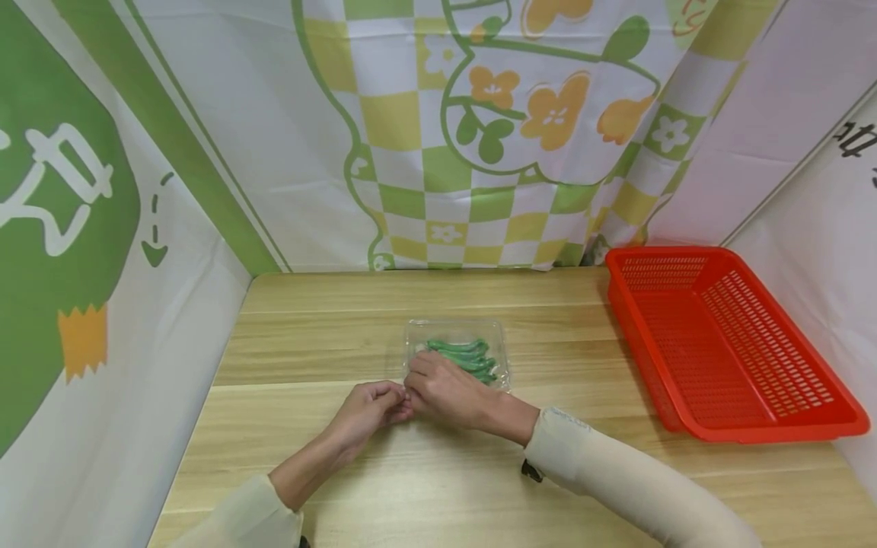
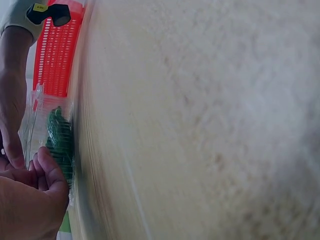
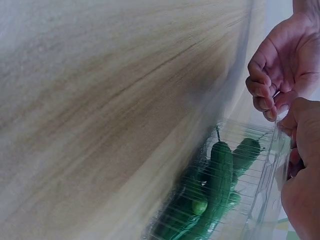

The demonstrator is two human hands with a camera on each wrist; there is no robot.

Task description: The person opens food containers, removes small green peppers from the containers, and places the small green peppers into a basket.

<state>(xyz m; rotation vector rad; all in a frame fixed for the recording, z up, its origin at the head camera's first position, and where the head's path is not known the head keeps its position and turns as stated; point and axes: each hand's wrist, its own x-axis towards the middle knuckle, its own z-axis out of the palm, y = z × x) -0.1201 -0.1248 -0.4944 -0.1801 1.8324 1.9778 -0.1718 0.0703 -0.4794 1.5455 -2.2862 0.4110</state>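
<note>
A clear plastic box (image 1: 448, 328) holding several long green peppers (image 1: 466, 356) rests on the table, partly covered by my right hand (image 1: 445, 390). The right fingers curl over the near left corner, gripping its edge. Beside them, my left hand (image 1: 373, 407) has curled fingers, thumb and fingertips pinching at the same corner. Its fingertips almost meet the right ones, and the exact bit of plastic between them is too small to make out. In the right wrist view, the peppers (image 3: 220, 167) show stems behind the ribbed wall (image 3: 250, 195).
A red slotted plastic basket (image 1: 740, 365) stands at the right of the wooden table (image 1: 322, 320). Behind the table hangs a printed cloth (image 1: 411, 152), and more cloth walls close off the left and right sides.
</note>
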